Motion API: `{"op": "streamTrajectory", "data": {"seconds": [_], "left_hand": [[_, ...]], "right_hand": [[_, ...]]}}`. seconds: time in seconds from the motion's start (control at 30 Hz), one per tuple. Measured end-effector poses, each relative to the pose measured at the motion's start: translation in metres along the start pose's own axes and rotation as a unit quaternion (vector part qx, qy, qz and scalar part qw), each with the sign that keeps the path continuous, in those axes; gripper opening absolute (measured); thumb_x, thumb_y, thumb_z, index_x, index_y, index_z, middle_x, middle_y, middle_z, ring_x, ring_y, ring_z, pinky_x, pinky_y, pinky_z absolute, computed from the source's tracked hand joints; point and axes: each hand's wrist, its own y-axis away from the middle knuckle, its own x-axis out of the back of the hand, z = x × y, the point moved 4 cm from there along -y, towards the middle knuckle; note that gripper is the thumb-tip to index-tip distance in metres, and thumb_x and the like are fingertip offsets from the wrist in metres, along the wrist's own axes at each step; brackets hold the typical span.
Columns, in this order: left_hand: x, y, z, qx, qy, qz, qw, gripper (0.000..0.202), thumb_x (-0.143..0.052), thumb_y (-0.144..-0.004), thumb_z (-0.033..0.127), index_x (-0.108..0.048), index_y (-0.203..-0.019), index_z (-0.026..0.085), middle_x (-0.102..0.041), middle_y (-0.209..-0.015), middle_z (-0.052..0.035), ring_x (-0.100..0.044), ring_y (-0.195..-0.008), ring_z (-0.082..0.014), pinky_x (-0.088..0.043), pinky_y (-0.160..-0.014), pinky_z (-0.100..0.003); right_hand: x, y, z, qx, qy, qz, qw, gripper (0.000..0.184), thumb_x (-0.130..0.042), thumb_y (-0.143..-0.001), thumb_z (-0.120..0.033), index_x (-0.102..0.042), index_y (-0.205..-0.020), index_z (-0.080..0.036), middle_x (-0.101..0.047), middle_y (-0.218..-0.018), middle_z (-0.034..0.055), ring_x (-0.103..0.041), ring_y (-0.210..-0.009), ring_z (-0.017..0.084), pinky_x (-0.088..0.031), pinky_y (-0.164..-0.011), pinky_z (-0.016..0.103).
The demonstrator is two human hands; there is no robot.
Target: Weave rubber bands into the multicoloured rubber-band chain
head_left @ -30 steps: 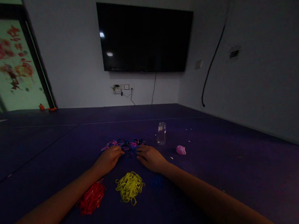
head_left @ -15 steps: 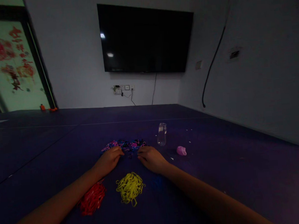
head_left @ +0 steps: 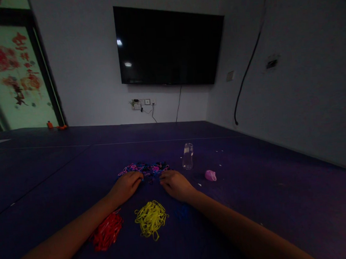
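A mixed pile of pink, blue and black rubber bands (head_left: 144,168) lies on the dark purple surface. At its near left edge my left hand (head_left: 129,182) is closed, thumb and fingers pinched, a small bit of blue rubber band showing at the tips. My right hand (head_left: 174,183) rests at the pile's near right edge, fingers curled down; whatever they hold is hidden. Closer to me lie a heap of yellow rubber bands (head_left: 151,218) and, beside my left forearm, a heap of red rubber bands (head_left: 108,230). Some dim blue bands (head_left: 182,211) sit near my right wrist.
A clear bottle (head_left: 188,157) stands beyond my right hand. Right of it is a crumpled pink object (head_left: 210,175), with small white scraps nearby. A television (head_left: 171,46) hangs on the far wall, and a black cable (head_left: 248,65) runs down the right wall.
Hands and heaps stay almost in place. A bit of blue now shows at my left fingertips. The whole view has shifted very slightly.
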Motion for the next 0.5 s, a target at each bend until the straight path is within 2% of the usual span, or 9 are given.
{"op": "streamTrajectory", "data": {"seconds": [0.17, 0.3, 0.4, 0.5], "left_hand": [[0.001, -0.001, 0.001, 0.013, -0.01, 0.004, 1.0, 0.01, -0.043, -0.088, 0.015, -0.052, -0.088, 0.019, -0.064, -0.081, -0.0019, -0.062, -0.075, -0.0173, -0.047, -0.068, -0.029], [0.001, -0.001, 0.001, 0.015, -0.022, 0.006, 1.0, 0.007, -0.044, -0.088, 0.017, -0.05, -0.084, 0.02, -0.062, -0.077, -0.0011, -0.06, -0.071, -0.017, -0.046, -0.066, -0.029], [0.002, -0.001, 0.003, 0.004, -0.036, 0.013, 0.999, 0.008, -0.044, -0.089, 0.019, -0.049, -0.083, 0.019, -0.061, -0.076, -0.0014, -0.059, -0.07, -0.0172, -0.045, -0.065, -0.029], [0.005, -0.001, 0.008, -0.034, -0.048, 0.022, 0.998, 0.01, -0.044, -0.091, 0.021, -0.051, -0.084, 0.019, -0.062, -0.077, -0.0026, -0.058, -0.072, -0.0179, -0.045, -0.066, -0.03]], "right_hand": [[0.002, 0.001, 0.0, -0.006, -0.002, 0.014, 1.0, 0.02, -0.051, -0.087, -0.014, -0.07, -0.082, -0.015, -0.069, -0.092, 0.0075, -0.062, -0.088, 0.018, -0.046, -0.082, 0.031], [0.008, 0.002, -0.004, 0.008, -0.031, 0.069, 0.997, 0.019, -0.051, -0.087, -0.015, -0.071, -0.087, -0.016, -0.068, -0.097, 0.0082, -0.061, -0.088, 0.018, -0.047, -0.081, 0.032], [0.011, 0.002, -0.008, 0.012, -0.109, 0.123, 0.986, 0.02, -0.051, -0.087, -0.016, -0.071, -0.089, -0.018, -0.067, -0.099, 0.0078, -0.062, -0.085, 0.016, -0.049, -0.076, 0.029], [0.007, 0.001, -0.009, -0.014, -0.203, 0.163, 0.965, 0.018, -0.054, -0.085, -0.016, -0.072, -0.085, -0.02, -0.068, -0.093, 0.0054, -0.063, -0.083, 0.015, -0.05, -0.071, 0.026]]}}
